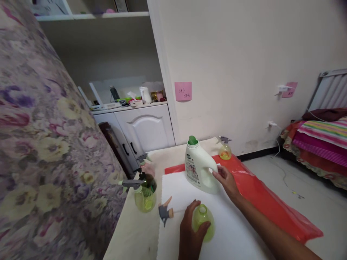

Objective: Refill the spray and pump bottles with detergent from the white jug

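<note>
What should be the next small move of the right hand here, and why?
Probably lift the white jug and tilt it over the green bottle: the right hand touches its handle, the left hand steadies the bottle, whose spray head lies off beside it.

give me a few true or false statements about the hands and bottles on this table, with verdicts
1. The left hand grips a green spray bottle whose top is open. True.
2. The right hand holds the white detergent jug by its handle. True.
3. The detergent jug's green cap is off. False: it sits on the jug.
4. The loose spray head lies on the red plastic sheet. False: it lies on the white cloth.
</note>
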